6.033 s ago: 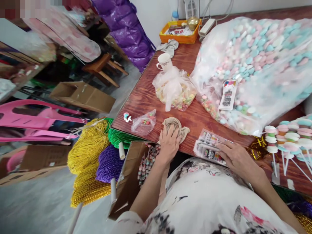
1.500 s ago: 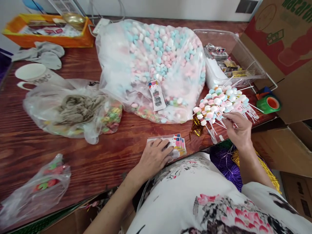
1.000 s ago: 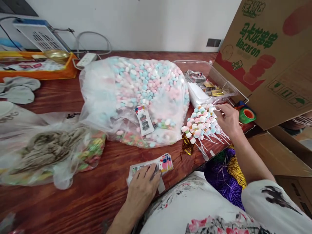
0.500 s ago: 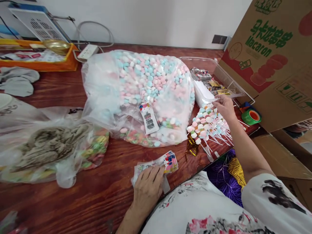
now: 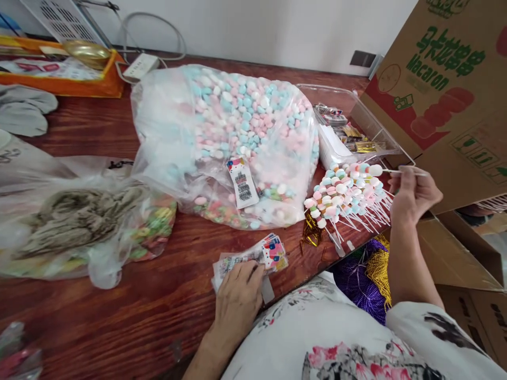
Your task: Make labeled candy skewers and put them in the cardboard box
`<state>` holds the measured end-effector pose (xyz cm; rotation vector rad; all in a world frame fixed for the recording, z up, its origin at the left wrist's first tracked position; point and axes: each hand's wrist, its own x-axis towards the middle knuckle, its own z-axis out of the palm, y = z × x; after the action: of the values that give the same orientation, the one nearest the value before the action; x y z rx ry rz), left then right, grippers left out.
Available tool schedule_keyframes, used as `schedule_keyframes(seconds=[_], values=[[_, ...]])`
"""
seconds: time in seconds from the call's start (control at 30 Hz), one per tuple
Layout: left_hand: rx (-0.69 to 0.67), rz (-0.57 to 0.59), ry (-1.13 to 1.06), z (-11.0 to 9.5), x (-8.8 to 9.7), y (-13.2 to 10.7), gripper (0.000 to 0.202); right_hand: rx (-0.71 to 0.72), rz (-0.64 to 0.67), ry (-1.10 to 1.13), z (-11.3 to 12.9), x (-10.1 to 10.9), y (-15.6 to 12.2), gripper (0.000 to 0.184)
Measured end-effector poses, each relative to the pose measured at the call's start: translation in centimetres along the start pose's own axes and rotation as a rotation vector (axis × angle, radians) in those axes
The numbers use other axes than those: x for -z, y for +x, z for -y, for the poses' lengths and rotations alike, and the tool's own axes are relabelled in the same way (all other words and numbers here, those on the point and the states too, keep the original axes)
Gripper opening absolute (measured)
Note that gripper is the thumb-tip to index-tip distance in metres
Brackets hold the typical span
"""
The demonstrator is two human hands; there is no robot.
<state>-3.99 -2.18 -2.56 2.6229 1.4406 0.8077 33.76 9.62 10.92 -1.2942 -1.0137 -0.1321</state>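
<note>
My right hand pinches the white stick of a marshmallow skewer; its pastel candies point left above a pile of marshmallow skewers. Those lie at the table's right edge, sticks toward me. Near my body, my left hand rests closed over a fanned stack of printed plastic bags, its thumb hidden. Gold twist ties lie just left of the skewers. A big clear bag of pastel marshmallows fills the middle, with a printed packet on top.
Behind the skewers stands a clear plastic tray with packets and ties. A cardboard box rises at the right. On the left are a candy bag with a brown cloth, an orange box and a power strip.
My right hand has moved right and toward me from beside the tray, lifting one marshmallow skewer by its stick. My left hand stays on the bags. The view has shifted slightly.
</note>
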Motion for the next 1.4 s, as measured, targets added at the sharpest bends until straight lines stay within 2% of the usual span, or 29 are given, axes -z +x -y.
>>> schedule_keyframes(seconds=[0.07, 0.13, 0.27, 0.4, 0.5, 0.67, 0.77, 0.93, 1.07, 1.23, 1.3, 1.4], values=[[0.067, -0.023, -0.128, 0.4, 0.3, 0.4, 0.016, -0.007, -0.099, 0.117, 2.0, 1.5, -1.3, 0.016], [0.135, -0.079, -0.251, 0.6, 0.6, 1.1, 0.012, -0.07, -0.071, 0.252, 3.9, 2.3, -2.8, 0.014], [0.289, -0.175, -0.397, 0.4, 1.1, 1.8, 0.012, -0.32, 0.22, 0.5, 6.2, 2.3, -6.3, 0.013], [0.371, -0.251, -0.467, 0.1, 0.9, 1.5, 0.01, -0.535, 0.527, 0.585, 6.9, 0.8, -10.5, 0.008], [0.369, -0.285, -0.496, 0.0, 0.9, 1.3, 0.01, -0.587, 0.673, 0.629, 7.3, -0.5, -12.5, 0.012], [0.274, -0.297, -0.533, 0.2, 1.0, 1.3, 0.007, -0.557, 0.775, 0.66, 7.4, -1.8, -13.4, 0.013], [0.224, -0.268, -0.543, 0.4, 0.8, 1.3, 0.006, -0.523, 0.837, 0.618, 7.0, -1.8, -13.1, 0.013], [0.179, -0.234, -0.572, 0.5, 0.4, 1.6, 0.006, -0.434, 0.82, 0.526, 6.3, -1.6, -12.4, 0.012], [0.128, -0.157, -0.527, 0.5, 0.3, 1.9, 0.014, -0.411, 0.916, 0.477, 6.1, -1.6, -12.8, 0.013], [0.136, -0.024, -0.281, 0.3, 2.5, 1.1, 0.058, -0.466, 0.913, 0.449, 4.9, -1.4, -13.8, 0.013], [0.161, 0.03, -0.205, 0.3, 3.6, 0.5, 0.059, -0.5, 0.882, 0.453, 4.4, -1.3, -14.0, 0.014], [0.198, 0.127, -0.151, 0.5, 4.2, -0.2, 0.041, -0.558, 0.836, 0.516, 4.1, -1.2, -14.2, 0.014]])
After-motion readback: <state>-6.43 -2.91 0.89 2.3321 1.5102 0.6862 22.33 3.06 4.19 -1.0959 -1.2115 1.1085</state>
